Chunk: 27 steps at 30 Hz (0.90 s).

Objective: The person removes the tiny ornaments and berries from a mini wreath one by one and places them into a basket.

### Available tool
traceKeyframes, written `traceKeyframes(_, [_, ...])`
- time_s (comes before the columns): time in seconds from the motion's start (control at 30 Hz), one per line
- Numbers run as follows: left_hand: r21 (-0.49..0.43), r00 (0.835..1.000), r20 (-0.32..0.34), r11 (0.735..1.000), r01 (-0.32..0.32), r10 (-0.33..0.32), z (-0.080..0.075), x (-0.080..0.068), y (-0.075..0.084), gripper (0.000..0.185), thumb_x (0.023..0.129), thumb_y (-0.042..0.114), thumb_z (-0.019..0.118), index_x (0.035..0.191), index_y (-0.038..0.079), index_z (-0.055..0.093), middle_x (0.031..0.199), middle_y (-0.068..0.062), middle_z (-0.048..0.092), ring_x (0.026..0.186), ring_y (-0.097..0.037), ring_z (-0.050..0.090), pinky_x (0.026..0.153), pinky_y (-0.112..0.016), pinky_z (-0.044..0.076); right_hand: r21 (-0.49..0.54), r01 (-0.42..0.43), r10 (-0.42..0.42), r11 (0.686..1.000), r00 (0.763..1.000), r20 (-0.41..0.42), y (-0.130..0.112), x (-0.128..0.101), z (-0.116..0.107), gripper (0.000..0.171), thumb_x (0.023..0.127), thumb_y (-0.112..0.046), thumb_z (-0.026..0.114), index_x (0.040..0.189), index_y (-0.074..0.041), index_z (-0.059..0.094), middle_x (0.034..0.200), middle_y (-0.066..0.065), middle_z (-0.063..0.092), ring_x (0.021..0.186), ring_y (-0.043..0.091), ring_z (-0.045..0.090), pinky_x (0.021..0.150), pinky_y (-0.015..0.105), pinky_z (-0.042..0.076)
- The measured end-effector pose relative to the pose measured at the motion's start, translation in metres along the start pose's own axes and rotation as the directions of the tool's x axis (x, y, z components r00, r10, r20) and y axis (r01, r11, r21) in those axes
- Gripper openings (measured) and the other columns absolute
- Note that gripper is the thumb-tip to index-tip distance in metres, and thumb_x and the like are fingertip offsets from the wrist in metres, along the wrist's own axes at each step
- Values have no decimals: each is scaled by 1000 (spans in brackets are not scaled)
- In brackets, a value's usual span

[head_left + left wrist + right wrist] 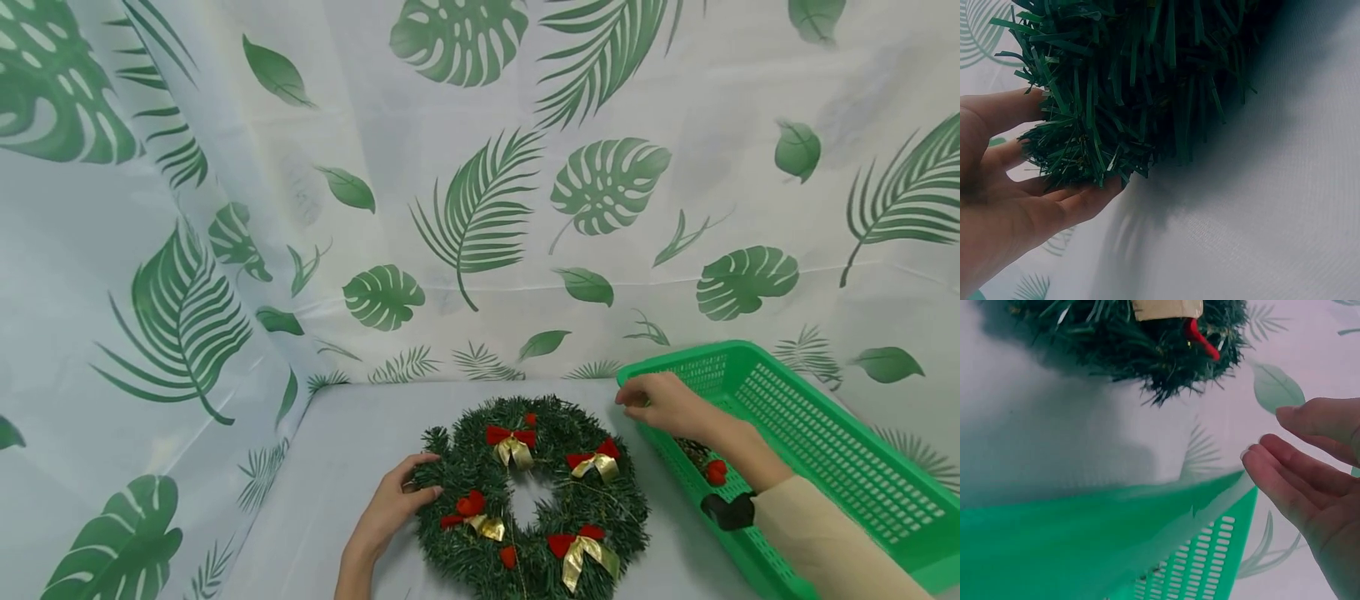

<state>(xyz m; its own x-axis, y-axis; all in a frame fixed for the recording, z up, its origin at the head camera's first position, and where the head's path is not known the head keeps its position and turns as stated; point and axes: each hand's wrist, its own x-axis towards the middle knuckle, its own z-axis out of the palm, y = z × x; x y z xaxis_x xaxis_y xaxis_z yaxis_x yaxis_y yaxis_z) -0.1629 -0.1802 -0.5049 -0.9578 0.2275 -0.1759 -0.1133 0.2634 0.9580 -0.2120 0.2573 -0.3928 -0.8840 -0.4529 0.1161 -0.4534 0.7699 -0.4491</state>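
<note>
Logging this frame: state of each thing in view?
Wreath: flat on the table, bows facing up.
Basket: upright, open, a few small items inside.
Left hand: fingers straight, touching the wreath's left edge.
Right hand: relaxed, empty, over the basket's near corner.

I see a dark green wreath (532, 492) with red and gold bows (512, 443), a bright green mesh basket (825, 450), and a pale cloth (480, 208) printed with green leaves.
</note>
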Motion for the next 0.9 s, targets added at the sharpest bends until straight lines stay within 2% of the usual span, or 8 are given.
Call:
traceKeyframes(0.2, [-6, 1000, 0, 1000, -8, 8, 0, 0, 1, 54, 94, 24, 77, 144, 15, 58, 165, -24, 30, 142, -59, 37, 102, -59, 49, 46, 4, -5, 999, 1000, 23, -8, 8, 6, 11, 93, 0, 71, 103, -2, 75, 97, 9, 73, 82, 20, 70, 65, 27, 55])
traceKeyframes(0.47, [4, 1000, -16, 1000, -2, 2, 1, 0, 2, 54, 94, 21, 76, 145, 14, 57, 164, -25, 31, 145, -62, 28, 106, -66, 44, 63, 35, -38, 997, 999, 38, -17, 22, 17, 12, 92, 1, 72, 103, -1, 75, 95, 10, 74, 82, 22, 71, 64, 28, 56])
traceKeyframes(0.63, [7, 1000, -11, 1000, -5, 5, 3, 0, 2, 55, 94, 22, 77, 145, 15, 57, 164, -24, 32, 145, -61, 28, 106, -66, 44, 72, 60, -63, 996, 997, 37, -20, 29, 26, 13, 92, 3, 70, 104, 1, 74, 98, 15, 74, 83, 22, 71, 66, 29, 57])
traceKeyframes(0.77, [14, 1000, -10, 1000, -2, 2, 2, 0, 2, 55, 94, 24, 77, 144, 15, 58, 164, -24, 33, 144, -60, 33, 104, -61, 47, 89, 77, -80, 993, 996, 35, -23, 35, 33, 13, 93, 3, 70, 105, 2, 74, 98, 16, 74, 83, 21, 71, 67, 29, 58])
traceKeyframes(0.9, [10, 1000, -12, 1000, 7, -7, 1, -1, 2, 56, 93, 26, 78, 144, 15, 58, 163, -24, 33, 141, -57, 40, 97, -51, 51, 92, 98, -101, 991, 994, 30, -26, 42, 41, 13, 92, 3, 71, 105, 2, 73, 98, 15, 74, 83, 21, 71, 67, 30, 58])
